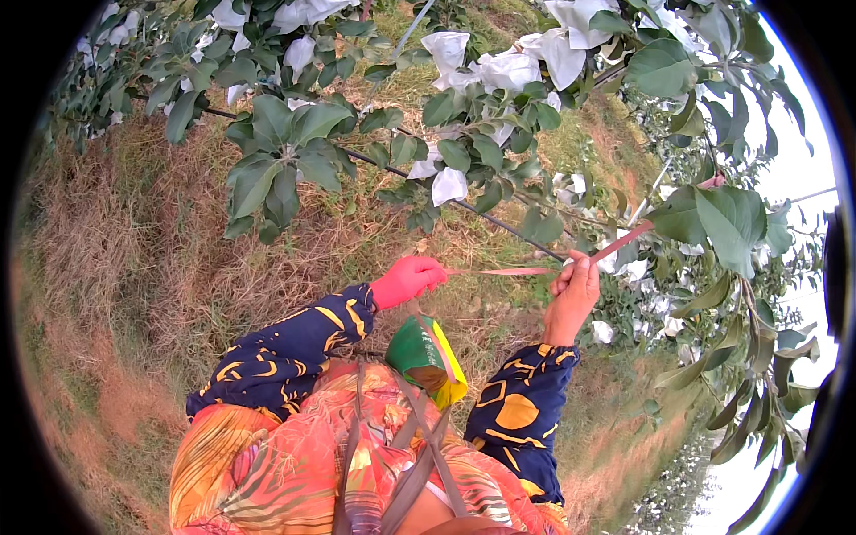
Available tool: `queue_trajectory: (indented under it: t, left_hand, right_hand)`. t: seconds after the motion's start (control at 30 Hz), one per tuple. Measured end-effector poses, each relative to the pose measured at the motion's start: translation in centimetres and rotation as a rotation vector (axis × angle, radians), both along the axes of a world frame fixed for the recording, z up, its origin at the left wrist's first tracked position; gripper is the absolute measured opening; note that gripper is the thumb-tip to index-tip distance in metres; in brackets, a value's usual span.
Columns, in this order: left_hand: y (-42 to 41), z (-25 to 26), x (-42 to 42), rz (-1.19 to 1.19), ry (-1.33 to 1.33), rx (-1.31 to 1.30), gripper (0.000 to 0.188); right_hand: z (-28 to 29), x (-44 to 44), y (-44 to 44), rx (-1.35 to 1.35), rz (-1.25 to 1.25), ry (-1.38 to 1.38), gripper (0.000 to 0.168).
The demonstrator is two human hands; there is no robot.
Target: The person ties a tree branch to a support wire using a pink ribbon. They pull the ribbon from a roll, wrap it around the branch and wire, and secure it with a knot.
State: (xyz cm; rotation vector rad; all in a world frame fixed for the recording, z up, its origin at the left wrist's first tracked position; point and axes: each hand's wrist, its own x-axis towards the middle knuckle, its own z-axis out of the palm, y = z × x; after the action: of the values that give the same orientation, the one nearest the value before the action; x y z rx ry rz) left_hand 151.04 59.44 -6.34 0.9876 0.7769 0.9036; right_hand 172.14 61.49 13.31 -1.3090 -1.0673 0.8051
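Observation:
A pink-red fabric strip (498, 271) stretches nearly level between my two hands. My left hand (409, 281), in a pink-red glove, is closed on one stretch of it, and a tail hangs from there toward the green and yellow bag (416, 354) at my waist. Bare, my right hand (574, 291) pinches the strip between thumb and fingers. Beyond the right hand it continues up to the right and passes behind large leaves (725, 217) of a fruit tree branch. What it is fastened to there is hidden by the leaves.
White bags (449, 186) hang among the leafy branches ahead and above. A dark thin hose or wire (495, 221) crosses behind the strip. Leafy drooping shoots (752, 321) stand close on the right. Dry grass (154, 234) covers the ground. Straps (421, 461) cross my chest.

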Motion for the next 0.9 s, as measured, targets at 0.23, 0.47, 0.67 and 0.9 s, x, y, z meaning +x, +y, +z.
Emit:
queue_trajectory:
  t: [0.23, 0.47, 0.67, 0.9]
  left_hand:
    - [-0.5, -0.9, -1.9, -0.006, 0.029, -0.032, 0.023]
    - [-0.2, -2.9, -1.7, -0.015, 0.076, -0.055, 0.025]
    - [0.1, -2.4, -2.1, -0.047, 0.042, -0.079, 0.027]
    - [-0.3, -2.6, -2.9, -0.010, 0.101, -0.043, 0.027]
  right_hand:
    - [0.0, 1.5, 0.6, 0.006, -0.075, -0.050, 0.025]
    - [-0.4, 3.0, 0.9, 0.016, -0.094, -0.076, 0.025]
    - [-0.2, 3.2, 1.0, 0.012, -0.108, -0.068, 0.025]
    - [-0.3, 3.6, 0.7, 0.000, -0.122, -0.074, 0.025]
